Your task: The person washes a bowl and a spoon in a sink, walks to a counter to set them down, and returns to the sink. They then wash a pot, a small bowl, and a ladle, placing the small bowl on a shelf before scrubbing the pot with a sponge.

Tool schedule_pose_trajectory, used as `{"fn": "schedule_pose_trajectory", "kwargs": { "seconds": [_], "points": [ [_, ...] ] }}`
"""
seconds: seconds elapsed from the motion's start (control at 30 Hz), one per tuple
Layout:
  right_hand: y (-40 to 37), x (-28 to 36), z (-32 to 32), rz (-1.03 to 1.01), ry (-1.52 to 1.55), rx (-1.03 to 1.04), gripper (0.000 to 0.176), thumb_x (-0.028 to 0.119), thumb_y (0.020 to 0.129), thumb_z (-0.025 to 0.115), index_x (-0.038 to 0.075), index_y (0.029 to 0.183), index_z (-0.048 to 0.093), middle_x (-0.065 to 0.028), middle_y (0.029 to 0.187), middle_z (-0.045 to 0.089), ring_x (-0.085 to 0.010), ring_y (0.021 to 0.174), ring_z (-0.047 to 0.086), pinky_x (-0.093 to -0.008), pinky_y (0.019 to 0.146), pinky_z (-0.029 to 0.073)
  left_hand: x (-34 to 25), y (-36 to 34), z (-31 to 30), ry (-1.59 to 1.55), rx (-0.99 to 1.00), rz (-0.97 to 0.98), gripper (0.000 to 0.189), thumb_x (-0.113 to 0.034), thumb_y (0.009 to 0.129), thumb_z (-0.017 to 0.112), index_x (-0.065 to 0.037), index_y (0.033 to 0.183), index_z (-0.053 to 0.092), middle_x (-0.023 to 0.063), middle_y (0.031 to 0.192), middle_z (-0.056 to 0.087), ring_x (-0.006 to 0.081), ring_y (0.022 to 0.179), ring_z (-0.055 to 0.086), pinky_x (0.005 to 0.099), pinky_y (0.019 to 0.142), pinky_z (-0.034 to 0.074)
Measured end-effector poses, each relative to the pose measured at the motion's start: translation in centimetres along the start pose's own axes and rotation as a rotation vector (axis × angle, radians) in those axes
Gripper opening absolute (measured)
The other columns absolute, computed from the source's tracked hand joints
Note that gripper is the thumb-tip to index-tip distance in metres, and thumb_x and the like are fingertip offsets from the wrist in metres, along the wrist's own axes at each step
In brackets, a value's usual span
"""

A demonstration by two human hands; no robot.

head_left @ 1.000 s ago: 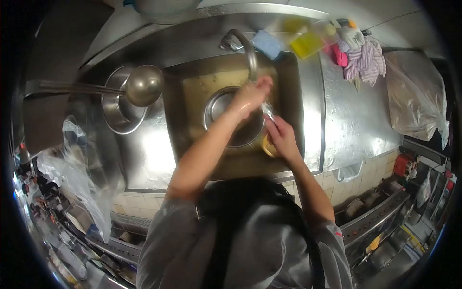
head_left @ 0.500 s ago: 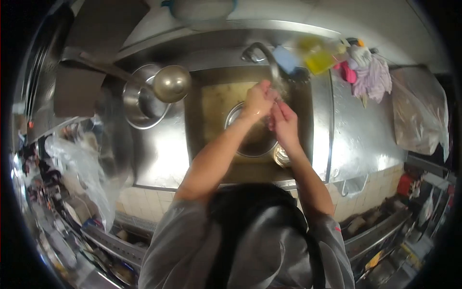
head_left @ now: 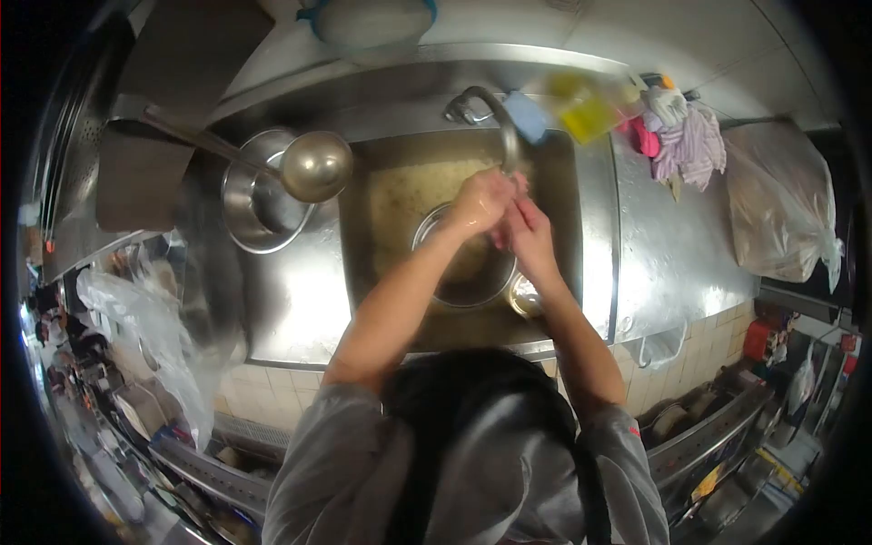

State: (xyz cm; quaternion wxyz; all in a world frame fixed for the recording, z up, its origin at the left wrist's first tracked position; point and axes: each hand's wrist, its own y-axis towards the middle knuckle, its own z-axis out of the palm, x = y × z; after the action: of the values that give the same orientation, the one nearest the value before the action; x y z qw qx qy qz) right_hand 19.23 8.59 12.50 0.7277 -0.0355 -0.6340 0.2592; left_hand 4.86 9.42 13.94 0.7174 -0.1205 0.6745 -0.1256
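Note:
My left hand (head_left: 483, 202) is closed over the sink (head_left: 386, 304), right below the end of the curved faucet (head_left: 501, 123). Against it, on its right, is my right hand (head_left: 529, 234), also with its fingers drawn together. Something small and pinkish may be between the two hands, but it is too blurred to name. Both hands look wet. Beneath them a round metal bowl (head_left: 463, 295) lies in cloudy water, and a small shiny container (head_left: 525, 297) is beside it, near my right wrist.
Left of the sink, a large ladle (head_left: 318, 167) rests over a metal pot (head_left: 243, 204). Behind the sink are a blue sponge (head_left: 526, 117) and a yellow-green bottle (head_left: 586, 113). Cloths (head_left: 686, 145) and a plastic bag (head_left: 786, 204) are at the right.
The view has shifted slightly, so the sink and counter appear a little further left. My hands stay together under the faucet, with their fingers moved slightly.

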Motion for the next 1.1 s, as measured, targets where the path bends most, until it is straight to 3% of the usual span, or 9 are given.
{"fn": "schedule_pose_trajectory", "kwargs": {
  "seconds": [0.1, 0.2, 0.3, 0.4, 0.53, 0.77, 0.87, 0.97, 1.1],
  "points": [
    [1.0, -0.3, 0.3, 0.034, 0.054, 0.044, 0.021, 0.021, 0.109, 0.052, 0.006, 0.111, 0.065, -0.0005, 0.085, 0.067, -0.0073, 0.066, 0.060, -0.0240, 0.056, 0.050, -1.1, -1.7, -0.4, 0.101, 0.016, -0.087, 0.034, -0.030, 0.107, 0.055, 0.000, 0.120, 0.065, 0.0051, 0.086, 0.070, 0.0100, 0.070, 0.060, 0.0303, 0.060, 0.049],
    [3.2, -1.7, 1.3, -0.152, -0.100, 0.012, 0.022, 0.022, 0.108, 0.054, 0.004, 0.113, 0.065, -0.0023, 0.087, 0.068, -0.0090, 0.073, 0.063, -0.0268, 0.064, 0.053, 7.1, -0.3, 1.1, 0.148, -0.346, 0.238, 0.053, -0.041, 0.110, 0.044, -0.005, 0.149, 0.046, 0.0108, 0.121, 0.064, 0.0127, 0.089, 0.065, 0.0297, 0.070, 0.055],
    [5.1, -1.7, 1.8, -0.199, -0.213, 0.037, 0.025, 0.019, 0.106, 0.057, 0.001, 0.122, 0.062, -0.0049, 0.097, 0.068, -0.0109, 0.083, 0.064, -0.0276, 0.074, 0.054, 6.2, -3.3, 1.3, -0.296, -0.249, 0.125, 0.066, -0.051, 0.110, 0.037, -0.009, 0.161, 0.026, 0.0116, 0.135, 0.055, 0.0173, 0.103, 0.066, 0.0280, 0.077, 0.058],
    [4.0, 3.5, 5.6, -0.010, 0.078, 0.017, 0.035, 0.011, 0.101, 0.062, -0.002, 0.133, 0.058, -0.0086, 0.113, 0.067, -0.0147, 0.095, 0.065, -0.0290, 0.086, 0.055, 2.9, -5.6, 1.6, -0.558, -0.235, -0.123, 0.054, -0.044, 0.111, 0.041, -0.008, 0.151, 0.042, 0.0087, 0.116, 0.064, 0.0149, 0.090, 0.067, 0.0267, 0.071, 0.057],
    [5.5, 3.3, 5.9, -0.080, 0.116, 0.034, 0.030, 0.018, 0.104, 0.061, -0.003, 0.126, 0.060, -0.0109, 0.106, 0.069, -0.0157, 0.087, 0.067, -0.0298, 0.078, 0.059, 6.4, -4.9, -0.8, 0.001, -0.177, 0.039, 0.029, -0.027, 0.108, 0.052, -0.002, 0.113, 0.066, 0.0030, 0.083, 0.068, 0.0125, 0.076, 0.066, 0.0276, 0.067, 0.053],
    [4.9, 2.6, 3.3, -0.060, 0.025, -0.011, 0.025, 0.011, 0.105, 0.055, -0.001, 0.127, 0.060, -0.0083, 0.112, 0.068, -0.0146, 0.094, 0.066, -0.0299, 0.083, 0.055, 3.3, -2.4, -2.6, 0.026, -0.146, 0.057, 0.028, -0.027, 0.108, 0.051, -0.002, 0.109, 0.064, 0.0033, 0.084, 0.068, 0.0112, 0.079, 0.066, 0.0315, 0.072, 0.053],
    [4.2, 2.0, 2.0, -0.128, 0.024, -0.005, 0.029, 0.011, 0.105, 0.054, 0.000, 0.132, 0.058, -0.0084, 0.118, 0.067, -0.0151, 0.102, 0.064, -0.0304, 0.089, 0.053, -1.6, -1.1, -2.4, 0.010, -0.094, -0.124, 0.024, -0.026, 0.105, 0.054, -0.005, 0.110, 0.064, 0.0087, 0.088, 0.071, 0.0205, 0.083, 0.070, 0.0366, 0.075, 0.054],
    [3.7, 1.5, 0.1, -0.123, -0.001, -0.035, 0.034, 0.011, 0.104, 0.054, 0.001, 0.137, 0.054, -0.0087, 0.127, 0.063, -0.0161, 0.110, 0.061, -0.0306, 0.094, 0.051, -2.7, 2.0, -2.4, 0.629, -0.062, 0.021, 0.021, -0.024, 0.101, 0.056, -0.008, 0.113, 0.062, 0.0167, 0.097, 0.072, 0.0362, 0.089, 0.071, 0.0447, 0.079, 0.056],
    [2.6, 0.2, -2.3, -0.133, -0.100, -0.108, 0.040, 0.008, 0.102, 0.055, 0.001, 0.141, 0.049, -0.0086, 0.130, 0.061, -0.0166, 0.115, 0.059, -0.0304, 0.097, 0.050, -3.2, 3.8, -0.8, 0.809, -0.090, 0.145, 0.027, -0.025, 0.099, 0.053, -0.011, 0.121, 0.058, 0.0219, 0.102, 0.071, 0.0474, 0.100, 0.066, 0.0543, 0.086, 0.053]
  ]
}}
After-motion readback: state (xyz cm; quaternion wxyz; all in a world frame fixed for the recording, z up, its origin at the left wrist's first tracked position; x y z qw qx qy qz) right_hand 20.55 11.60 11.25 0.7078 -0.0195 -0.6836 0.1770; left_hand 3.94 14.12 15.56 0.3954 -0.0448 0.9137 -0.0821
